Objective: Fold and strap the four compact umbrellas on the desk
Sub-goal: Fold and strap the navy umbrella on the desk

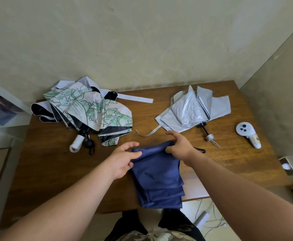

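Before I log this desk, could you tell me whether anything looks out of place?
Yes: a white game controller lies at the desk's right edge beside the silver umbrella; it has no part in folding umbrellas.

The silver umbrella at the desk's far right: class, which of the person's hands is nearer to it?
Right. The right hand pinches the navy umbrella just below the silver umbrella; the left hand holds the navy fabric's opposite side, farther away.
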Available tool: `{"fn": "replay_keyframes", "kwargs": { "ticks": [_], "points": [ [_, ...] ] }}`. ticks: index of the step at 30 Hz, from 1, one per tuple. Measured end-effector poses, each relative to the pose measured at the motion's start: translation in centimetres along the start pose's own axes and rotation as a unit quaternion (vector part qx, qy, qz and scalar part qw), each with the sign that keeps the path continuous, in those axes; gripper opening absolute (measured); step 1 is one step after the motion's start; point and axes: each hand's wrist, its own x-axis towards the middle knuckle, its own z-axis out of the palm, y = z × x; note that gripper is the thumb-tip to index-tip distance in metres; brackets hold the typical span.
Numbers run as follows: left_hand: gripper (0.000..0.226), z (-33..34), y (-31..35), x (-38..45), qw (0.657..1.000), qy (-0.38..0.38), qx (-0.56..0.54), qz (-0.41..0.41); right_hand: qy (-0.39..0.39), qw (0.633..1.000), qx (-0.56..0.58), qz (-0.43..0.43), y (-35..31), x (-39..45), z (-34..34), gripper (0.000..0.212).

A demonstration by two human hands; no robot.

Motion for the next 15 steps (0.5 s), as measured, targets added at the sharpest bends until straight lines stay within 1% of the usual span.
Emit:
{"fn": "replay_keyframes", "kwargs": {
  "ticks": [1,3,5,6,8,11,13,15],
  "points": [
    [0.043,-0.08,-0.08,-0.13,1.0,-0.005,0.003,-0.001,-0.004,1.0,0.03,-0.004,0.12,-0.07,-0.1,0.066],
    [0.046,-0.17,-0.14,-0.36,1.0,-0.015,0.007,0.001,-0.006,0.994,0.107,0.018,0.15,-0.03,-0.28,0.058],
    [0.046,-0.18,-0.09,-0.56,1.0,-0.021,0.009,0.003,-0.01,0.989,0.146,0.026,0.25,0.04,-0.42,0.046],
    [0.047,-0.2,-0.06,-0.62,1.0,-0.022,0.01,0.002,-0.006,0.989,0.147,0.02,0.29,0.1,-0.47,0.041],
    [0.054,-0.3,-0.08,-0.69,0.999,-0.024,0.025,-0.003,-0.003,0.989,0.146,0.011,0.35,0.15,-0.51,0.039],
    [0.064,-0.37,-0.06,-0.73,0.999,-0.028,0.041,-0.006,-0.018,0.993,0.116,0.007,0.23,0.05,-0.37,0.045],
    [0.064,-0.25,0.01,-0.89,0.999,-0.022,0.034,-0.008,-0.021,0.996,0.087,0.014,0.24,-0.02,-0.2,0.05],
    [0.06,-0.07,0.11,-1.08,1.0,-0.015,0.026,-0.006,-0.018,0.996,0.085,0.011,0.3,0.0,0.06,0.049]
  ]
}}
